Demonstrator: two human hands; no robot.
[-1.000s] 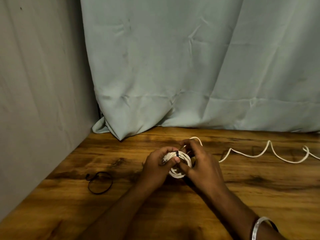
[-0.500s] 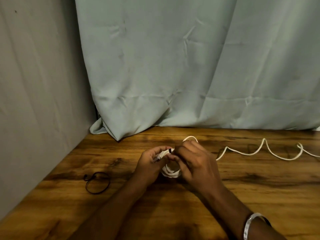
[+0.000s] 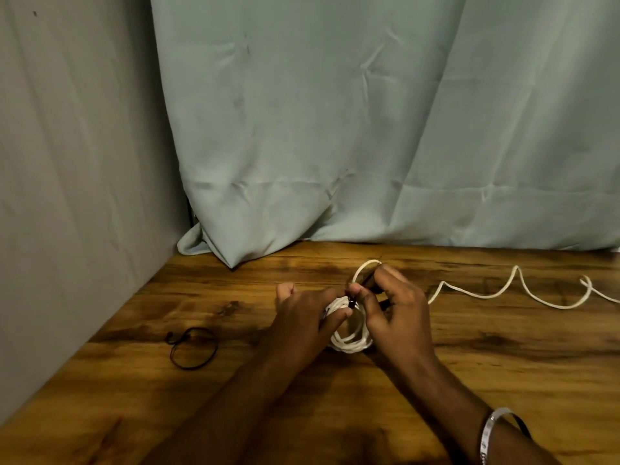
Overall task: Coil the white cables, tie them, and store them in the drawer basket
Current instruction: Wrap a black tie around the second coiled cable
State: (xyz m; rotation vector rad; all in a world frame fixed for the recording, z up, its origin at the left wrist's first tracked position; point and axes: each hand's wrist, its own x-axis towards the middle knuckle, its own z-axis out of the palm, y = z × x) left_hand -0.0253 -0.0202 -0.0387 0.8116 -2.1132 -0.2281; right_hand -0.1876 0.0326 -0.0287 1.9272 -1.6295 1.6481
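Observation:
A coiled white cable lies on the wooden table between my hands. My left hand grips the coil's left side, fingers curled over the loops. My right hand holds the coil's right side and pinches a thin black tie at the top of the coil. The tie's tail runs up toward my right fingertips. A second white cable snakes loose across the table to the right. No drawer basket is in view.
A black loop of tie lies on the table to the left of my hands. A pale green curtain hangs behind the table and a grey wall closes the left side.
The coil has dropped from a lifted position to lie flatter on the table. My right hand has shifted up and pulled the black tie's tail away from the coil.

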